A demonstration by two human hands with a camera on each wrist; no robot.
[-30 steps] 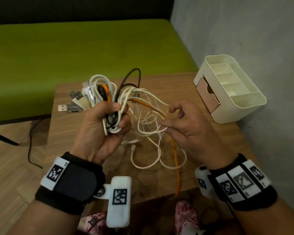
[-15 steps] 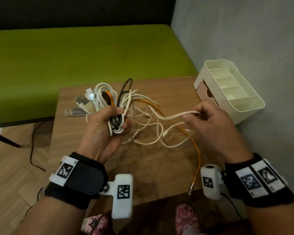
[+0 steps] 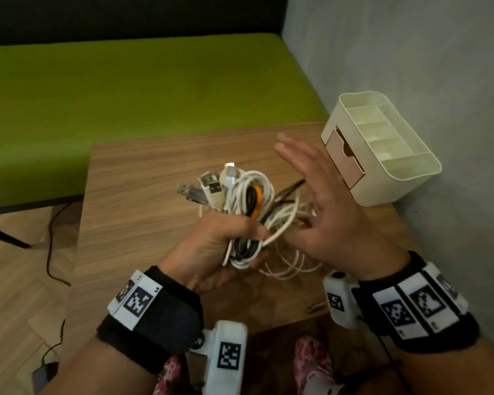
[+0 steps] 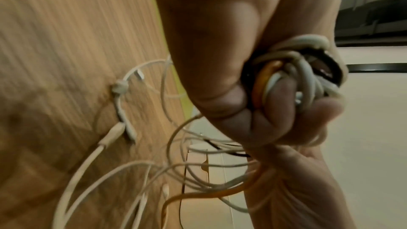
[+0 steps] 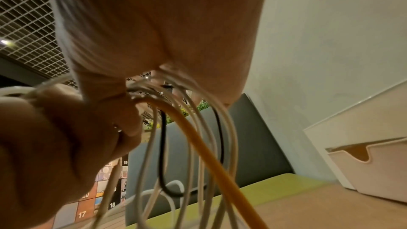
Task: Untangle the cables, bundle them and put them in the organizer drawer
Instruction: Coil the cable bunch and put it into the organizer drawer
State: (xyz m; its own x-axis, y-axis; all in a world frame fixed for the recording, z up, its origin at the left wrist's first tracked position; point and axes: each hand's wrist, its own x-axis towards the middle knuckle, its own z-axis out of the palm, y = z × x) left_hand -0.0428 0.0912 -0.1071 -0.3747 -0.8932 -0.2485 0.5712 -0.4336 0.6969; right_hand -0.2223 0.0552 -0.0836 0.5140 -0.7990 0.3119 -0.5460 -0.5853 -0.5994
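Observation:
My left hand (image 3: 223, 238) grips a tangled bundle of cables (image 3: 248, 195), white with one orange cable (image 3: 257, 199) and a black one, above the wooden table (image 3: 143, 195). USB plugs (image 3: 191, 192) stick out at the bundle's top left. My right hand (image 3: 320, 195) stands just right of the bundle, fingers straight, palm towards it. In the right wrist view loose loops (image 5: 198, 137) hang below that hand (image 5: 176, 23). In the left wrist view, the left hand's fingers (image 4: 253, 111) curl round the coil (image 4: 297, 76). The cream organizer (image 3: 405, 178) stands at the right, its pink drawer (image 3: 344, 158) slightly open.
Slack white loops (image 3: 291, 269) lie on the table under my hands, and a small metal plug (image 3: 315, 307) lies near the front edge. A green bench (image 3: 126, 81) runs behind the table. A grey wall (image 3: 411, 52) closes the right side. Dark cords trail on the floor at left.
My right hand has let go of the white strand it was pulling to the right and has come back beside the bundle with straight fingers. The left hand still grips the coil.

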